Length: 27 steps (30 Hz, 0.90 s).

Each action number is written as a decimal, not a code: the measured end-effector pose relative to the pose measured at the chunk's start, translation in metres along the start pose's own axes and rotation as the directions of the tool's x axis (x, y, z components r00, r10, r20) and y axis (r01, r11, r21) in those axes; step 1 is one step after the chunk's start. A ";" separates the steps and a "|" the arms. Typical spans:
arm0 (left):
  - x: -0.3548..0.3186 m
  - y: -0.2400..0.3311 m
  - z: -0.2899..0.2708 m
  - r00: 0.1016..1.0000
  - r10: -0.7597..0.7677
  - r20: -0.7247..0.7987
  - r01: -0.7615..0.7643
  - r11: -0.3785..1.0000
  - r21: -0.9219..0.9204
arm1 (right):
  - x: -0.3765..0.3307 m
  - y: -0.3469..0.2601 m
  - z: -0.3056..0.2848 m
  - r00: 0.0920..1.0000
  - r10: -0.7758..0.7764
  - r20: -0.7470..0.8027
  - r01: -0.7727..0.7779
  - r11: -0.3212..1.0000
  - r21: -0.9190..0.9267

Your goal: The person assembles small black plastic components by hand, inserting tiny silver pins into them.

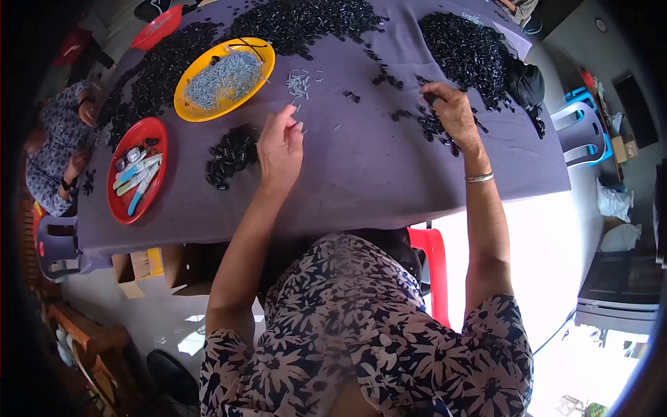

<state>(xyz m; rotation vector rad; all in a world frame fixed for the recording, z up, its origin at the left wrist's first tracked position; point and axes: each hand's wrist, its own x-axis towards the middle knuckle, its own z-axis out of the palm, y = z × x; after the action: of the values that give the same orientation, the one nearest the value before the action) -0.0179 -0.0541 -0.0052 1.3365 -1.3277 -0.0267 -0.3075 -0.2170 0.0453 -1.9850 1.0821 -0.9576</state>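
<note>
My right hand (455,117) is closed in a pinch on a small black plastic piece (431,98). Below and beside it lie scattered black pieces (431,125) of the same sort. My left hand (280,144) is held with thumb and fingers drawn together; whatever is between the fingertips is too small to make out. Just beyond those fingers is a little group of thin silvery-grey pins (299,85). To the left of that hand sits a small heap of black plastic parts (231,154).
A yellow plate (182,104) holds many grey pins. Knives and small tins lie in a red dish (124,214). Large black heaps (465,55) cover the far side of the purple tablecloth (361,170). Another person (59,153) sits at the left, near a red bowl (156,29).
</note>
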 end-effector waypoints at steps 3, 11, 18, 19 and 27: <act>0.000 0.004 -0.009 1.000 -0.004 0.026 0.005 1.000 -0.023 | 0.002 0.012 0.002 0.996 -0.030 0.085 0.032 0.999 -0.021; -0.048 0.011 -0.037 0.905 -0.396 0.153 0.419 0.891 -0.173 | 0.006 0.004 0.021 0.982 -0.068 0.173 0.100 0.977 -0.185; -0.051 0.006 -0.038 0.890 -0.417 0.184 0.447 0.877 -0.177 | 0.020 0.008 0.021 0.986 -0.075 0.151 0.111 0.963 -0.247; -0.052 0.005 -0.038 0.888 -0.418 0.192 0.451 0.873 -0.188 | 0.023 0.005 0.022 0.985 -0.077 0.156 0.114 0.962 -0.246; -0.050 0.009 -0.035 0.899 -0.400 0.179 0.434 0.871 -0.231 | 0.043 -0.001 0.059 0.961 -0.219 0.169 0.245 0.958 -0.148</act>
<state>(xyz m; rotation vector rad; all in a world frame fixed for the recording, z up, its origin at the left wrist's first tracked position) -0.0176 0.0058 -0.0212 1.3816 -1.0676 -0.5790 -0.2406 -0.2423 0.0288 -2.3233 0.8833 -0.8396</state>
